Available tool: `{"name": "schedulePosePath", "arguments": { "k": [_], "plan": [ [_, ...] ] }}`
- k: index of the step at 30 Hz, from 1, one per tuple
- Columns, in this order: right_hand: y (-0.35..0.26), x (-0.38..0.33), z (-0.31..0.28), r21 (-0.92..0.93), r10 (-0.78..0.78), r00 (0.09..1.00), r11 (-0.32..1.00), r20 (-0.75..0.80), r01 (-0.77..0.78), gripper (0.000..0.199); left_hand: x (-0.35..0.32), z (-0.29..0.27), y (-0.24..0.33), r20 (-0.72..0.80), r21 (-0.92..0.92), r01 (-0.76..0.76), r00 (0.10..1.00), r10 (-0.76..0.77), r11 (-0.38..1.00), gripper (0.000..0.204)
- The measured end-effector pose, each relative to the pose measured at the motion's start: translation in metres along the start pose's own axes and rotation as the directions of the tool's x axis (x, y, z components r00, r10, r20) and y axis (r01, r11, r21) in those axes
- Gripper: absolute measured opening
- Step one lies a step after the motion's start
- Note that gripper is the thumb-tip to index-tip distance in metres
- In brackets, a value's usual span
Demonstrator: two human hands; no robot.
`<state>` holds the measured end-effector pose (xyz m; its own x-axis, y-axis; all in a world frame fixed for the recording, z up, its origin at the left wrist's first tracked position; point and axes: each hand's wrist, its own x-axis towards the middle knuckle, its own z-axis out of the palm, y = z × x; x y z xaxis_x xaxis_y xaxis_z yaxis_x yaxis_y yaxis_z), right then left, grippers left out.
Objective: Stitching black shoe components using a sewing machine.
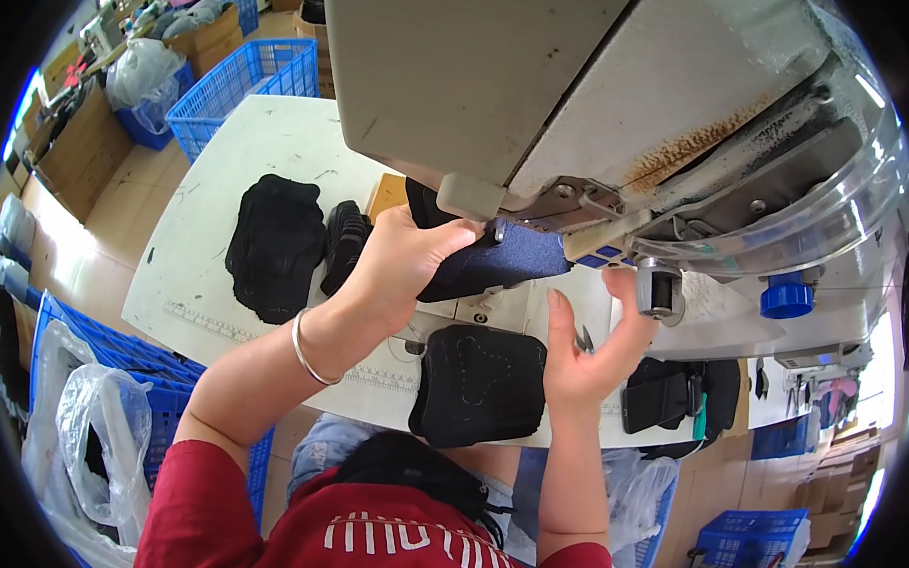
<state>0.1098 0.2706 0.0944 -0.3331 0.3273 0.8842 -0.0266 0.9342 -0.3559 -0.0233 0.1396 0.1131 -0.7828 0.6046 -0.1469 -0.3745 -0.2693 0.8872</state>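
My left hand [401, 252] is closed on a dark blue and black fabric piece [505, 261] under the head of a sewing machine [451, 84]. Its thumb presses on top; the other fingers are partly hidden. My right hand [594, 364] is beside the machine's front end, thumb and forefinger apart. Small metal points, seemingly thread snips [585, 339], stick out between them, the rest hidden in the palm. A stack of black fabric pieces [481, 385] lies at the table's near edge, between my forearms. Another black stack [274, 248] lies left of my left hand, beside a dark shoe-like piece [346, 242].
The white table [197, 200] has a ruler strip [208, 320] along its near side. A dark phone [656, 401] lies at the right on black pieces. Blue crates [246, 81] stand beyond and beside the table. A clear plastic guard [827, 217] curves round the machine's right side.
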Motion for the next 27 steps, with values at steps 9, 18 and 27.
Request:
{"name": "schedulePosePath", "arguments": {
  "k": [9,18,27],
  "plan": [
    [-0.007,-0.004,0.005,-0.116,-0.030,0.974,0.992,0.225,0.057,0.026,0.000,0.002,-0.009,-0.042,-0.097,-0.092,0.995,0.089,0.991,0.014],
    [-0.033,-0.020,0.035,0.319,0.461,0.739,0.695,0.492,-0.645,0.024,-0.013,0.014,-0.015,-0.125,-0.116,-0.133,0.985,0.118,0.984,0.017],
    [-0.037,-0.013,0.029,0.437,0.532,0.665,0.503,0.524,-0.746,0.025,-0.015,0.021,-0.029,-0.234,-0.224,-0.208,0.960,0.154,0.952,0.018]
  ]
}}
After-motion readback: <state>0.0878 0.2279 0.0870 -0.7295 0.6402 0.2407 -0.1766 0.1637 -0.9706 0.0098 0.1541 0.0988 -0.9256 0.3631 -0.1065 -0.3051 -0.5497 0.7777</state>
